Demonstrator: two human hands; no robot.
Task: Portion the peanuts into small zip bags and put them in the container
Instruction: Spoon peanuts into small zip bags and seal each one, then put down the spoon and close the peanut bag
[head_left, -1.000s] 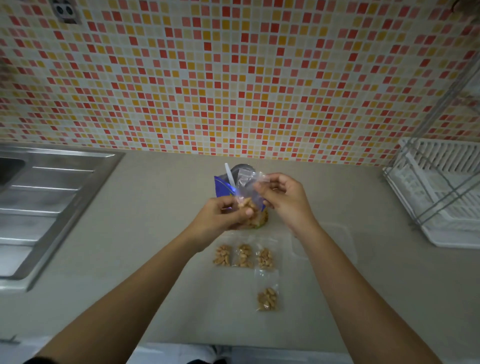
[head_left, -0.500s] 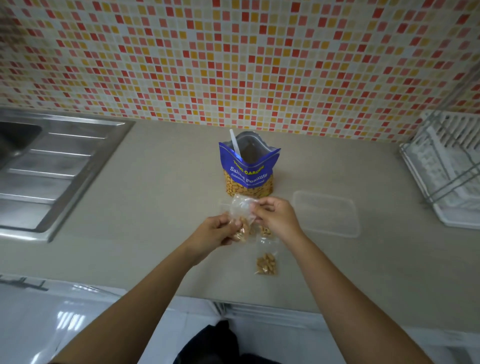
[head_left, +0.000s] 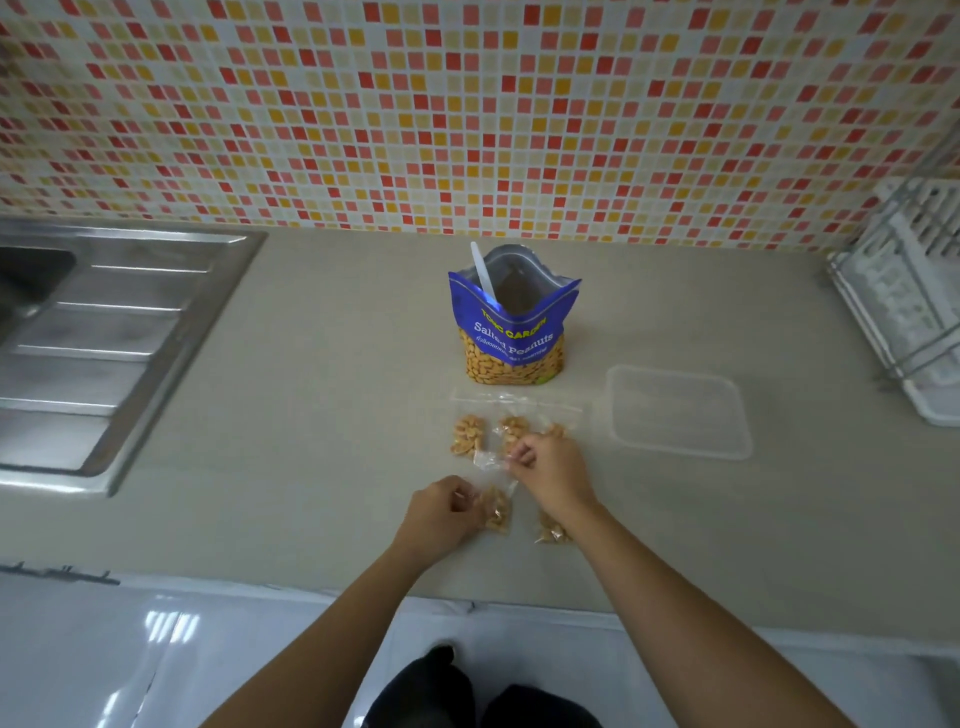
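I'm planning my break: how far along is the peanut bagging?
Done: four filled bags lie on the counter. In hand: both the left hand and right hand pinch a fifth bag, peanuts inside. Remaining: the clear container holds no bags, and the Salted Peanuts pouch stands open, spoon inside.

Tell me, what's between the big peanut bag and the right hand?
Head view: filled zip bags lie between peanut bag and right hand.

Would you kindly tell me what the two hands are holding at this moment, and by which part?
Both hold one small zip bag of peanuts: the left hand pinches its filled lower end, and the right hand pinches its clear top edge.
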